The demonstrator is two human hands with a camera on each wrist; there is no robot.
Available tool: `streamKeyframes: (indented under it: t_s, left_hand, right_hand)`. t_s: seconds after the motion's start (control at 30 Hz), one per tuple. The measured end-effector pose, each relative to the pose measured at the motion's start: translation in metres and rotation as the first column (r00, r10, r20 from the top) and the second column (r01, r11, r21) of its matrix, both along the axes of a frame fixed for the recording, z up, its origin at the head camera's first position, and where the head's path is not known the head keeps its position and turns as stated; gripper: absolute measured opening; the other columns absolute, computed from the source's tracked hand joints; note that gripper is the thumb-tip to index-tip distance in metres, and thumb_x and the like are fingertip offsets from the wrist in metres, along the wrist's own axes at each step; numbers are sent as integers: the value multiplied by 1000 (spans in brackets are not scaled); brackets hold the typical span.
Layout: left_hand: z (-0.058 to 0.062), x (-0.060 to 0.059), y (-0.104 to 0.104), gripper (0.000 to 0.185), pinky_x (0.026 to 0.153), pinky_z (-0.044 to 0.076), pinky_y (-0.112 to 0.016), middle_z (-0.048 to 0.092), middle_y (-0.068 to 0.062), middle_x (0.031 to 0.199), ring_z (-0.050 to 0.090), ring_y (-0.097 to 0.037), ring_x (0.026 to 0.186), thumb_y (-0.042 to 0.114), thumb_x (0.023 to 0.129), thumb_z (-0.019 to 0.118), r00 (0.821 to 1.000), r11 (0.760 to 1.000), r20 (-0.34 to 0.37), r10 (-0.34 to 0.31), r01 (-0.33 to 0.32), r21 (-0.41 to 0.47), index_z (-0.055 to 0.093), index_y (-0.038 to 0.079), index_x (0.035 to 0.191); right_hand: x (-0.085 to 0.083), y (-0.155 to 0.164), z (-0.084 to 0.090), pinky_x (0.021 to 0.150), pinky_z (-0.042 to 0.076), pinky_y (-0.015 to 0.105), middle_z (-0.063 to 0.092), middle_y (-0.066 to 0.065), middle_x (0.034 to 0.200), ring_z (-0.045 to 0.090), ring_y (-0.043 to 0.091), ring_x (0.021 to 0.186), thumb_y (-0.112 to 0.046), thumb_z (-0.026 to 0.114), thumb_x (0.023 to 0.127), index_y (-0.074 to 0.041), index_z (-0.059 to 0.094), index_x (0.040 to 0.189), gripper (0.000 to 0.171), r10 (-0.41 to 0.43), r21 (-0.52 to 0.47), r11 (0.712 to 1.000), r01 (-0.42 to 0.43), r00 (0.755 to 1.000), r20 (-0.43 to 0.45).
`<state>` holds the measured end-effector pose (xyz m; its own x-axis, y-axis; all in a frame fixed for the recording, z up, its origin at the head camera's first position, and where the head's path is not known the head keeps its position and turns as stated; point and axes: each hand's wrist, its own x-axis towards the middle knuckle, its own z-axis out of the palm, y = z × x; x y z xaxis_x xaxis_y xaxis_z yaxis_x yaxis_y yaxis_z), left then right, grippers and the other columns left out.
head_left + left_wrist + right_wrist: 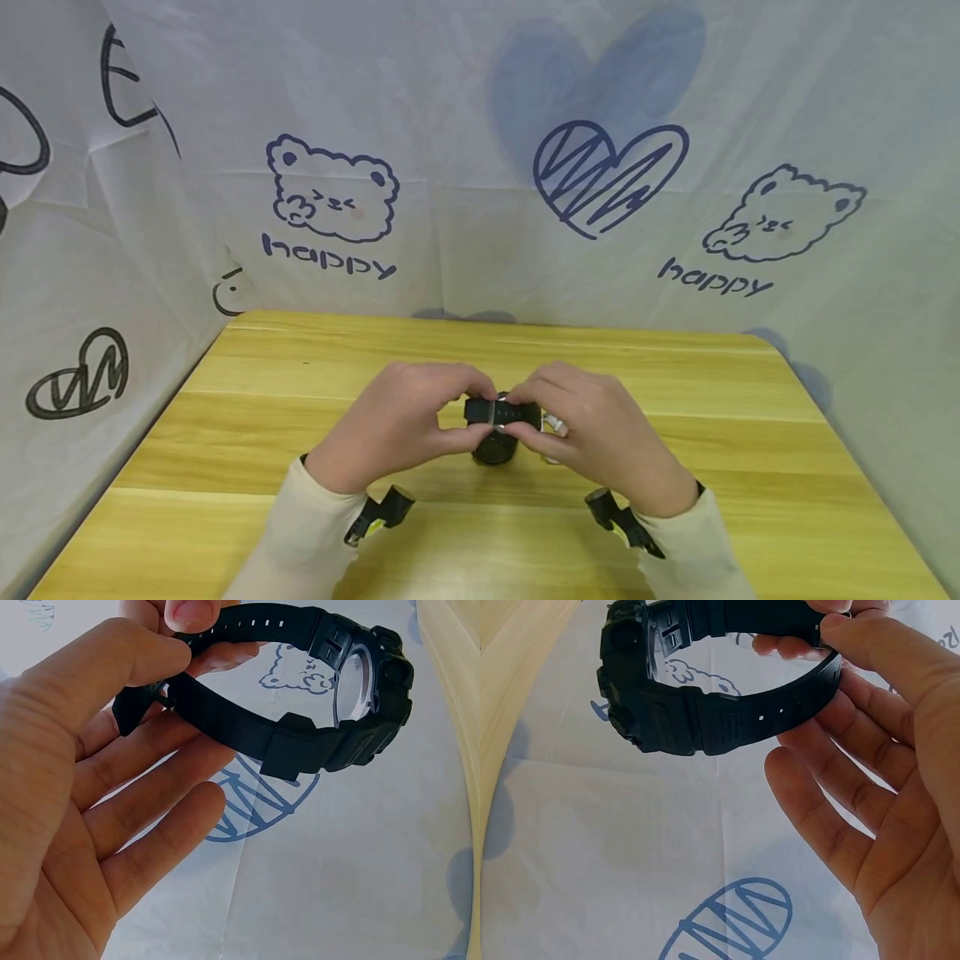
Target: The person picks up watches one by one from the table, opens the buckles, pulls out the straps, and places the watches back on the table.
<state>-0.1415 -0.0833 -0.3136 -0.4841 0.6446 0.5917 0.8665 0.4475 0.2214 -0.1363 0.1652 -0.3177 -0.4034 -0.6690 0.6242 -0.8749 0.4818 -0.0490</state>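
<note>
Head view: both hands (397, 425) (600, 433) pinching black (matte, chunky) watch (498, 425).

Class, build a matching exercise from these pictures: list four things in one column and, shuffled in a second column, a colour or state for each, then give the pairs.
1 watch
2 table
3 left hand
4 heart drawing

A yellow wood grain
B blue, on the backdrop
C black, held above the table
D pinches the strap end

Pairs: 1-C, 2-A, 3-D, 4-B

2 cream long sleeves (300, 533), ribbed cuffs. Black wrist-mounted cameras (382, 510) strapped under each wrist (yellow-and-white label on both). Bare hands, no rings visible.
</note>
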Motion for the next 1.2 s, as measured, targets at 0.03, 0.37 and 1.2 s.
streamKeyframes:
  t_s: [0.03, 0.37, 1.2]
  left_hand:
    - [0, 0, 0, 25, 67, 53, -16, 74, 9, 94, 64, 0, 77, 20, 84, 86, 1000, 1000, 6, -4, 3, 2, 73, 15, 104]
    - [2, 1, -4, 28, 70, 56, -20, 75, 7, 94, 68, -3, 81, 20, 82, 89, 1000, 1000, -5, -4, 4, 29, 73, 13, 104]
    - [-1, 0, 0, 24, 70, 54, -17, 73, 9, 93, 66, -1, 80, 18, 82, 86, 999, 999, -10, -31, 32, 29, 72, 14, 102]
  right_hand:
    - [0, 0, 0, 57, 51, 20, 70, -2, 92, 62, 8, 71, -29, 81, 92, -11, 72, 101, 22, -1, 0, 1000, 1, 1000, 7]
    - [1, -1, 2, 61, 54, 23, 71, -1, 95, 64, 9, 77, -28, 81, 92, -11, 72, 105, 24, -2, -22, 1000, 4, 998, 57]
    - [-1, -1, -1, 58, 51, 19, 71, 0, 95, 64, 9, 75, -33, 64, 103, -8, 74, 106, 27, 74, -31, 997, -74, 997, -31]
